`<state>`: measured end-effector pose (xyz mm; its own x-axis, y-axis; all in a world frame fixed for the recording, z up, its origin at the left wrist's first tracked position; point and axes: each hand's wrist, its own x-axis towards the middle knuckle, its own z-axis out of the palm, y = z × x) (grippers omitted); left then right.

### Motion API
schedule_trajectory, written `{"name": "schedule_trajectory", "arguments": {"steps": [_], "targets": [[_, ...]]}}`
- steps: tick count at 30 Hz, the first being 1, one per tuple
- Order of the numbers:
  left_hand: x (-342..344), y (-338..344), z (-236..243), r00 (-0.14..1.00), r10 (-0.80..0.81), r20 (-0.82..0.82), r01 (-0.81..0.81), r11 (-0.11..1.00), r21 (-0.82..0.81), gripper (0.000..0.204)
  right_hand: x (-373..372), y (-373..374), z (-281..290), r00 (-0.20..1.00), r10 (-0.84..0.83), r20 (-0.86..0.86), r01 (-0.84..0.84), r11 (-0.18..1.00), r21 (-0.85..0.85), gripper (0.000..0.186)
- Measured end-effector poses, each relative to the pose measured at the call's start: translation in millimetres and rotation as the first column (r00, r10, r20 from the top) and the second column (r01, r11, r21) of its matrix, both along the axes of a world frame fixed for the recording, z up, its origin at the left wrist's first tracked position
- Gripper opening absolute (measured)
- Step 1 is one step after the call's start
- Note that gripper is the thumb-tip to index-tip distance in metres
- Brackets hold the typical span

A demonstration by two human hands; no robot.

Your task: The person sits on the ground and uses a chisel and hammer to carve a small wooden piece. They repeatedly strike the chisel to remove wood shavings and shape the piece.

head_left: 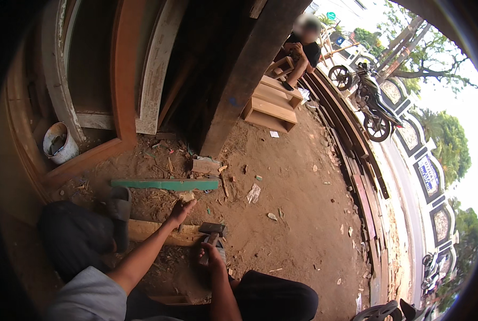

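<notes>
While the person crouches on the dirt floor, the single head view shows this:

Left hand: the left hand (pixel 181 210) is pinched closed around a small thin tool, perhaps a chisel, though it is too small to tell, set against a pale wooden plank (pixel 142 231).

Right hand: the right hand (pixel 212 255) is clenched on the handle of a hammer (pixel 211 229), whose dark head sits just beside the left hand, above the plank's end.

Plank: it lies flat on the ground (pixel 292 214), near the person's sandalled foot (pixel 120 206).

Surroundings: a green strip of wood (pixel 164 184) lies just beyond the plank; a white bucket (pixel 59 142) stands by the door frames; another person (pixel 302 51) sits on wooden shelving well apart, near a parked motorcycle (pixel 373 104).

Risk, fingers: with the hammer head so near the left hand, an off-line blow could land on the knuckles.

Risk, plank: nothing visibly clamps it, so it could shift on the loose dirt and throw the tool sideways.

Risk, chips: scraps litter the ground, and more could fly toward the face.
</notes>
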<state>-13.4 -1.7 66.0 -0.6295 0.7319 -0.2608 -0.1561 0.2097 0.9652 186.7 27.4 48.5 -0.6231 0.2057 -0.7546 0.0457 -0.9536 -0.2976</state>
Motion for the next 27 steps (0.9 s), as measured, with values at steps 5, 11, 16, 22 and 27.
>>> {"name": "schedule_trajectory", "arguments": {"steps": [5,11,16,22,27], "targets": [[-8,-1,-19,0.999,0.01,0.049,-0.016,0.994,0.11,0.048,-3,-2,-11,1.0,-0.007,0.02,0.008,0.997,-0.074,0.016],[-8,2,-14,0.996,-0.003,0.091,-0.007,0.994,0.105,0.044,1,-2,-41,1.0,-0.008,0.0,0.008,1.0,-0.015,0.018],[-10,2,-27,1.0,-0.027,0.015,0.027,0.999,-0.027,0.056,-9,-4,-38,0.998,-0.011,-0.068,0.004,0.994,-0.105,0.017],[9,6,11,0.984,-0.151,-0.09,0.154,0.988,0.017,0.058,-6,-2,-34,1.0,-0.025,0.007,0.025,0.999,-0.025,0.016],[-1,0,-5,0.984,-0.152,-0.094,0.148,0.988,-0.05,0.057,-14,-7,-22,0.999,-0.03,0.013,0.03,1.0,0.0,0.015]]}}
